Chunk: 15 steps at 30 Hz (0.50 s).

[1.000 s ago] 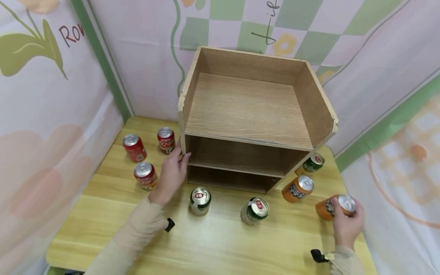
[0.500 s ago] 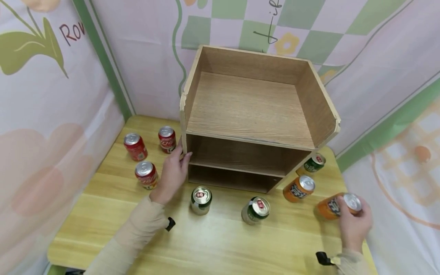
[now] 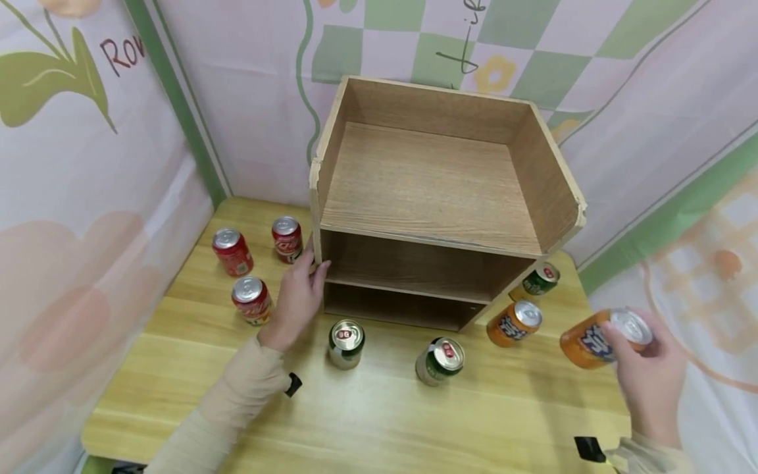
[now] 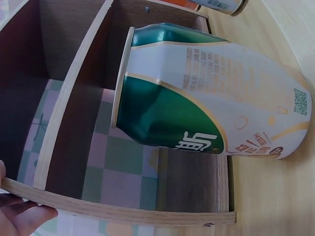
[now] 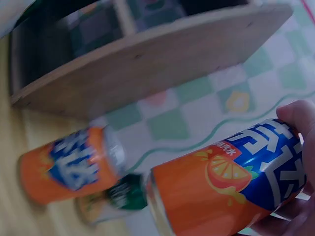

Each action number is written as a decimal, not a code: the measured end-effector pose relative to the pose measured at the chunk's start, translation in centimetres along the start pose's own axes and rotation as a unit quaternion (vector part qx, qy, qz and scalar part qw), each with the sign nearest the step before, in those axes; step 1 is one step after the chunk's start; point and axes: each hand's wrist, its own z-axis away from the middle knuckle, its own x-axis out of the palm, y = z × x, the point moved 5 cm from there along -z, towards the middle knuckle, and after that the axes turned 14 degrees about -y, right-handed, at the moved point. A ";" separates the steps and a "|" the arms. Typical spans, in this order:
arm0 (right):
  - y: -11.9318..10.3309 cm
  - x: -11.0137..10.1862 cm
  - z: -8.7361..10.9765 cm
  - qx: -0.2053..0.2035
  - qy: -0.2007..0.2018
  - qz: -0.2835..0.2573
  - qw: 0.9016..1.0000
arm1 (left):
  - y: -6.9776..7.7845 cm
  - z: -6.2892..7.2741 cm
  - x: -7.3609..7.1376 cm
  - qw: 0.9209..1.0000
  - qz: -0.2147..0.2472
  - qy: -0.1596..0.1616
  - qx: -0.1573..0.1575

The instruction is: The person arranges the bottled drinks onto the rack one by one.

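My right hand [image 3: 654,375] grips an orange soda can [image 3: 592,342] near its silver top, tilted and raised above the table's right side. In the right wrist view the same can [image 5: 221,187] shows a blue label and an orange-slice picture. My left hand [image 3: 294,296] holds the left side panel of a wooden shelf unit [image 3: 432,184], thumb at the front edge. In the left wrist view its fingers [image 4: 34,219] wrap the panel's edge. The unit has an open top tray and two lower compartments with nothing in them.
Three red cans [image 3: 251,299] stand left of the unit. Green-and-white cans stand in front of it, one left [image 3: 346,345] and one right [image 3: 439,362]. A second orange can [image 3: 514,324] and another green can [image 3: 540,280] stand along its right side. Printed cloth [image 3: 254,99] surrounds the table.
My right hand has lifted the orange can off the table and carried it up and to the right. My left hand stays at the shelf panel.
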 end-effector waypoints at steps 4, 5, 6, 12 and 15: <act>-2.7 -0.1 0.7 0.023 -0.011 0.012 1.000 | -0.1 0.1 0.1 1.000 0.004 -0.003 -0.002; -3.4 -0.1 0.8 0.018 -0.015 0.011 1.000 | -0.1 0.1 0.2 1.000 0.005 -0.005 -0.003; -4.2 -0.1 0.9 0.013 -0.021 0.015 1.000 | -0.1 0.0 0.2 1.000 0.007 -0.007 -0.002; -8.7 0.7 0.8 -0.069 -0.089 0.028 0.993 | 0.1 -0.1 0.0 1.000 0.012 0.003 0.008; -10.5 0.8 0.9 -0.089 -0.133 -0.008 0.987 | 0.2 -0.2 0.0 1.000 0.008 0.002 0.009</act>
